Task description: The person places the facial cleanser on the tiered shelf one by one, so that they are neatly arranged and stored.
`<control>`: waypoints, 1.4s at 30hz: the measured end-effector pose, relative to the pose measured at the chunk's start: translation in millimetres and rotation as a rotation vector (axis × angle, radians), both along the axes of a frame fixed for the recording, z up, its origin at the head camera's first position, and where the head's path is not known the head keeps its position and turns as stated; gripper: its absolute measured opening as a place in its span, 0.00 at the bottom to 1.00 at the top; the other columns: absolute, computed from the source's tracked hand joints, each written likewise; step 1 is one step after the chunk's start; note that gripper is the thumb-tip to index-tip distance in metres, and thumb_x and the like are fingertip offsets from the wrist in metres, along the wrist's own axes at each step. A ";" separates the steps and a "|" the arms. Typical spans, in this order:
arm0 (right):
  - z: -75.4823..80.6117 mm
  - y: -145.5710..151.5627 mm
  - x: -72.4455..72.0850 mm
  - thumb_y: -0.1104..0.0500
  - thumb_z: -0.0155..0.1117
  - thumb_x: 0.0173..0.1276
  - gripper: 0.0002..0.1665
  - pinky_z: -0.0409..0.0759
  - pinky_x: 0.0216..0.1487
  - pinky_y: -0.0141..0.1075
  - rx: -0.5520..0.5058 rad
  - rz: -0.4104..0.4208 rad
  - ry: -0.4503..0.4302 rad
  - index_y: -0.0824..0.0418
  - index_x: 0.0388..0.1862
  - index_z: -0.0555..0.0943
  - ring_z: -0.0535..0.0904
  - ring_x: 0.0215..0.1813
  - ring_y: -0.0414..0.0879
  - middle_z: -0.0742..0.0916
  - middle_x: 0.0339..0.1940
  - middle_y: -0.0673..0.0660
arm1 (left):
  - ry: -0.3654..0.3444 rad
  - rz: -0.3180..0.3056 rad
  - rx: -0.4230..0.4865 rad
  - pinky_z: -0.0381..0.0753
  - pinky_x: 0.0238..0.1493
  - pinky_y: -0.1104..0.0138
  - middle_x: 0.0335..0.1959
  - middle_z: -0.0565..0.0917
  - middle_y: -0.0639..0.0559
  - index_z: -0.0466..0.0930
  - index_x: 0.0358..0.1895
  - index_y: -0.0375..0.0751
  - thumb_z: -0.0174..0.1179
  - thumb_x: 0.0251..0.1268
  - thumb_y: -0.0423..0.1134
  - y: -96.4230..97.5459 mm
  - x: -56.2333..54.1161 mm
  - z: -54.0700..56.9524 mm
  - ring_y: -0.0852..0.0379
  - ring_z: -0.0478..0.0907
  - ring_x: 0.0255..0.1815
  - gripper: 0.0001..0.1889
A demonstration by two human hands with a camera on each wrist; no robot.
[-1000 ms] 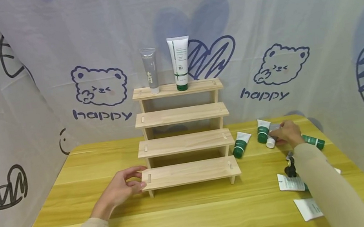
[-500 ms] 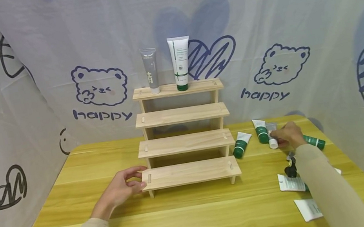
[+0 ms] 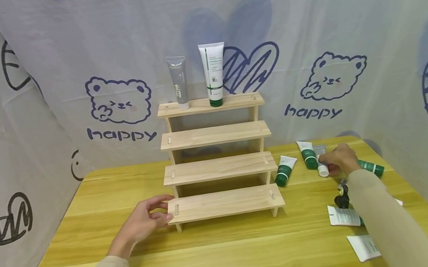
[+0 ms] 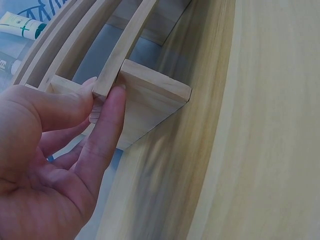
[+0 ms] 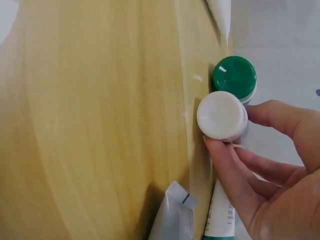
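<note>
My left hand (image 3: 144,221) pinches the left end of the lowest board of a stepped wooden display stand (image 3: 225,204). In the left wrist view the thumb lies on the board's top and the fingers (image 4: 107,130) are under its edge. Over on the right, my right hand (image 3: 340,159) holds a small grey tube (image 3: 322,167) with a white cap, thumb and fingers at its sides. Its white cap (image 5: 220,116) faces the right wrist camera. Right beside it is a white-and-green tube (image 3: 308,156) whose green cap (image 5: 235,77) shows in that view.
On the stand's top board stand a grey tube (image 3: 179,83) and a larger white tube (image 3: 215,75). Another green-and-white tube (image 3: 285,170) lies by the stand. Beyond the right hand lies a green tube (image 3: 371,168). White tubes (image 3: 344,215) lie nearer, partly behind the right sleeve.
The small grey tube in my right hand has turned straighter and shifted slightly nearer. The white-and-green tube beside it has moved a little left and turned. My left hand stays on the stand.
</note>
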State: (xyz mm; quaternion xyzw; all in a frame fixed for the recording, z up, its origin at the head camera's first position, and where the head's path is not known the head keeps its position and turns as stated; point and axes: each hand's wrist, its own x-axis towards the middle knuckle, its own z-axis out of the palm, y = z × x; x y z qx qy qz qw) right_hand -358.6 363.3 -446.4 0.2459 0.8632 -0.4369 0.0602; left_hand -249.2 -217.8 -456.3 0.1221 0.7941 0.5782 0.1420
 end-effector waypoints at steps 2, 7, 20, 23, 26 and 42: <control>0.5 1.5 0.6 0.58 0.70 0.67 0.33 0.89 0.28 0.34 -0.008 -0.010 -0.004 0.76 0.65 0.74 0.85 0.33 0.50 0.86 0.44 0.67 | 0.002 -0.002 -0.002 0.92 0.49 0.65 0.61 0.76 0.30 0.67 0.74 0.32 0.63 0.71 0.30 0.0 0.0 -0.2 0.52 0.85 0.50 0.31; 6.2 5.8 2.8 0.58 0.71 0.66 0.32 0.92 0.34 0.39 -0.009 -0.004 -0.026 0.77 0.62 0.75 0.85 0.30 0.48 0.87 0.37 0.63 | 0.003 -0.004 -0.002 0.92 0.49 0.64 0.61 0.76 0.30 0.66 0.75 0.31 0.63 0.71 0.30 0.0 -0.2 -0.3 0.52 0.86 0.49 0.31; 25.9 11.0 0.9 0.57 0.71 0.69 0.41 0.92 0.51 0.43 -0.092 0.190 0.020 0.80 0.71 0.68 0.85 0.42 0.46 0.87 0.52 0.67 | 0.000 -0.011 0.008 0.92 0.50 0.64 0.61 0.76 0.29 0.65 0.75 0.30 0.63 0.72 0.30 -0.8 -0.7 -0.4 0.52 0.86 0.49 0.31; 30.4 7.1 0.3 0.56 0.69 0.72 0.43 0.91 0.56 0.44 -0.080 0.218 0.008 0.77 0.75 0.63 0.84 0.52 0.52 0.78 0.68 0.74 | 0.005 -0.013 0.009 0.92 0.50 0.64 0.61 0.76 0.29 0.65 0.75 0.30 0.62 0.71 0.29 -0.9 -0.4 0.1 0.52 0.86 0.48 0.31; 34.5 3.6 -0.8 0.55 0.66 0.74 0.44 0.88 0.62 0.49 -0.076 0.244 -0.005 0.76 0.77 0.60 0.80 0.60 0.58 0.71 0.74 0.75 | 0.004 -0.010 0.008 0.92 0.50 0.64 0.61 0.76 0.29 0.65 0.75 0.30 0.63 0.71 0.29 -0.6 -0.2 0.3 0.52 0.86 0.49 0.31; 61.0 -14.4 1.6 0.57 0.65 0.74 0.44 0.89 0.61 0.50 -0.131 0.375 0.086 0.74 0.80 0.57 0.82 0.55 0.51 0.70 0.74 0.74 | 0.008 -0.014 0.009 0.92 0.50 0.65 0.61 0.75 0.29 0.66 0.75 0.31 0.63 0.71 0.30 -0.7 0.6 0.7 0.52 0.85 0.48 0.31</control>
